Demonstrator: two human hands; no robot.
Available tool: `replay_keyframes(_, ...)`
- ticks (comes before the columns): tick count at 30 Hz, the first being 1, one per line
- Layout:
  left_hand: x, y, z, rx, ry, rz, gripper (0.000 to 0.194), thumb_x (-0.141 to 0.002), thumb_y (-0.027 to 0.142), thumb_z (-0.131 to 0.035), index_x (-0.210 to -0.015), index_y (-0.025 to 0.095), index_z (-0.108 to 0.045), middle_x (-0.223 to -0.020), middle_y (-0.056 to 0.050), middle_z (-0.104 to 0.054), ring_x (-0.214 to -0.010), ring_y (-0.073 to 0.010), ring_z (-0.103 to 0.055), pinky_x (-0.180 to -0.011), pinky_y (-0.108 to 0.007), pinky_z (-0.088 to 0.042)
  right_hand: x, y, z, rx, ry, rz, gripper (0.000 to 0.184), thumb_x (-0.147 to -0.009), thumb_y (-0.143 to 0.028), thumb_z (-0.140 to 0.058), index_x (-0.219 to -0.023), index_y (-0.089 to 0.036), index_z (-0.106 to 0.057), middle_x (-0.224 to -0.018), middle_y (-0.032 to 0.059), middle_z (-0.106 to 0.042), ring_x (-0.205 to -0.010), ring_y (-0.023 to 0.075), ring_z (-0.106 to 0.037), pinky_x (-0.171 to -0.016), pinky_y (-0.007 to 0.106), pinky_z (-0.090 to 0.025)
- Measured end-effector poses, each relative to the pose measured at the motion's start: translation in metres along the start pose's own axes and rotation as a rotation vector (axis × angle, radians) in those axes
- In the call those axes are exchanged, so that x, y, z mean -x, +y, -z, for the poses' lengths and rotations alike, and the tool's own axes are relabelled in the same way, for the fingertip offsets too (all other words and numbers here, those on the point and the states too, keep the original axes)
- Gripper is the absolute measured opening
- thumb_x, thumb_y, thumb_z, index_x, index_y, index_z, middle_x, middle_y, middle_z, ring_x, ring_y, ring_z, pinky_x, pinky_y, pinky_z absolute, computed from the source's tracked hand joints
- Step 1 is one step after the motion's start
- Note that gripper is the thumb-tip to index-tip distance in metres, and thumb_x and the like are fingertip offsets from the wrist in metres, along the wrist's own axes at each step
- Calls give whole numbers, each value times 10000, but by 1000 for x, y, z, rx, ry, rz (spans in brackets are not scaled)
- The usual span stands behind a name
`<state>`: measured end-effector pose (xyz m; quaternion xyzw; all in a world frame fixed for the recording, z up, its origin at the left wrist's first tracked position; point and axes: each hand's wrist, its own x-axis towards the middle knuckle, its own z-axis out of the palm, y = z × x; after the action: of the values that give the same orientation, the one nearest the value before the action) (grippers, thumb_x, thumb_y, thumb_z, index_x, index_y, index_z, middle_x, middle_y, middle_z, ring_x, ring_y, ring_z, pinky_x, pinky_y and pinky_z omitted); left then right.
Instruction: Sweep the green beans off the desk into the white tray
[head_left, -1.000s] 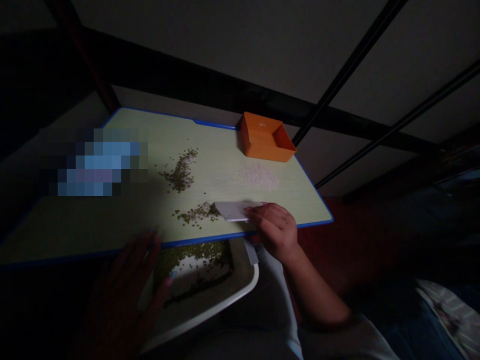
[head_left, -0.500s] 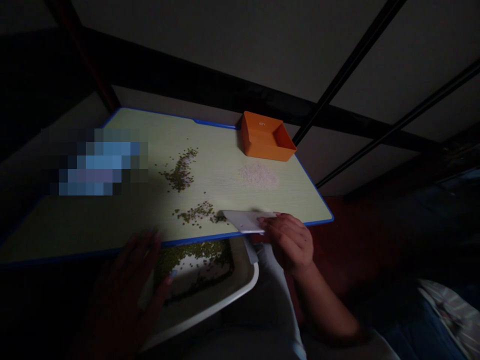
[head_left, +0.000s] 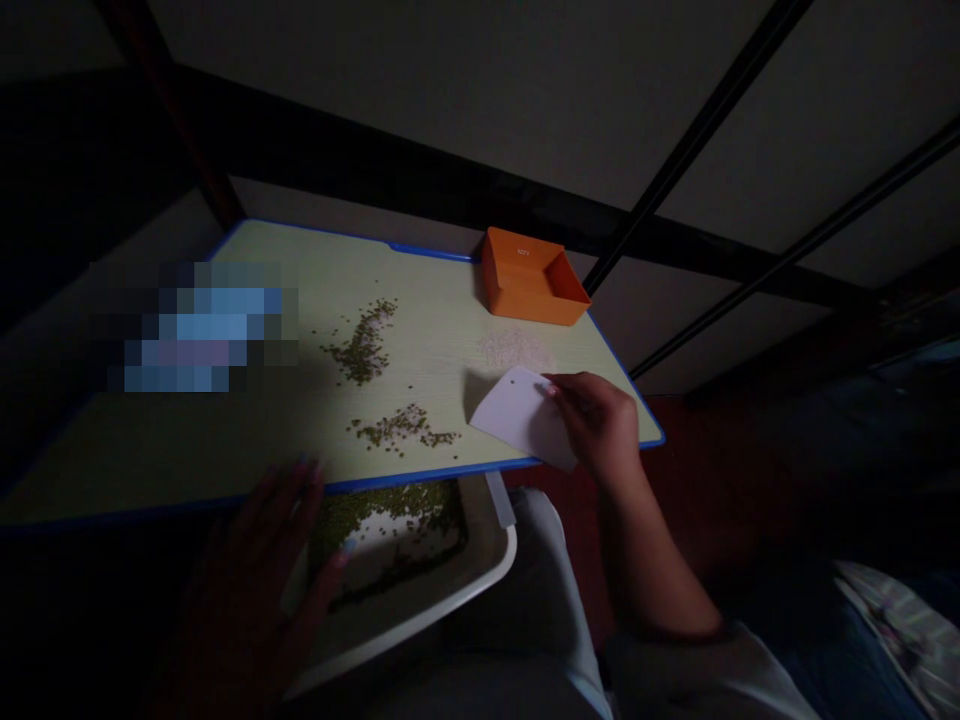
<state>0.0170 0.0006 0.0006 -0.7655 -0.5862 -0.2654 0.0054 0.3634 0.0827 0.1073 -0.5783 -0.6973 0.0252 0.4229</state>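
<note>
My right hand (head_left: 604, 420) pinches a flat white dough scraper (head_left: 517, 408), tilted above the near right part of the tabletop. Just beyond it lies a patch of pale grains (head_left: 516, 347). To its left, green beans mixed with pale grains form a near pile (head_left: 397, 428) and a farther pile (head_left: 364, 345). In deep shadow, my left hand (head_left: 277, 540) has its fingers spread, the tips at the table's near edge and the thumb over a white tub (head_left: 491, 570). Inside the tub are many green beans (head_left: 375, 500).
The pale table (head_left: 442, 320) has a blue rim. An orange open box (head_left: 536, 280) stands at its far right. A blurred-out bluish thing (head_left: 202, 335) is on the left. My leg (head_left: 547, 560) is beside the tub, below the table edge.
My right hand has lifted the scraper from beside the near pile and turned it, so its broad face shows farther right. The left hand stays in place.
</note>
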Motion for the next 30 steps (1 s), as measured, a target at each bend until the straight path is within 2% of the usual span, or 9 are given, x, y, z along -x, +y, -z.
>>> replay_keyframes(6,-1,1,0,-6,-6,-5,690,-889,471,-394,-1535,373,-173,-1621,-31,-400,-1515,-283,-340,-1137,-624,-439,-1,5,-9,-46,-36,-62,198,-884,-321,-612,-913,-224,-782,-872,77,-783,-770,210,-710,-714,343,-536)
replay_keyframes(12,0,-1,-1,1,-20,-2,694,-886,481,-399,-1533,383,-168,-1631,-10,-385,-1522,-273,-324,-1177,-597,-399,-6,2,-12,-53,-55,-62,201,-879,-326,-612,-903,-222,-783,-882,77,-787,-789,214,-715,-729,348,-539)
replay_keyframes(26,0,1,1,34,-31,28,689,-886,458,-423,-1528,401,-180,-1628,-13,-390,-1523,-270,-323,-1202,-590,-367,5,-5,-6,-62,-79,-51,194,-888,-304,-612,-907,-213,-782,-863,80,-785,-769,205,-716,-689,337,-540)
replay_keyframes(30,-1,1,1,26,-14,18,689,-889,459,-418,-1530,397,-172,-1618,-20,-407,-1512,-274,-345,-1180,-594,-396,5,-3,-7,-17,-57,-46,208,-884,-291,-601,-911,-196,-784,-843,92,-779,-738,210,-707,-670,345,-531)
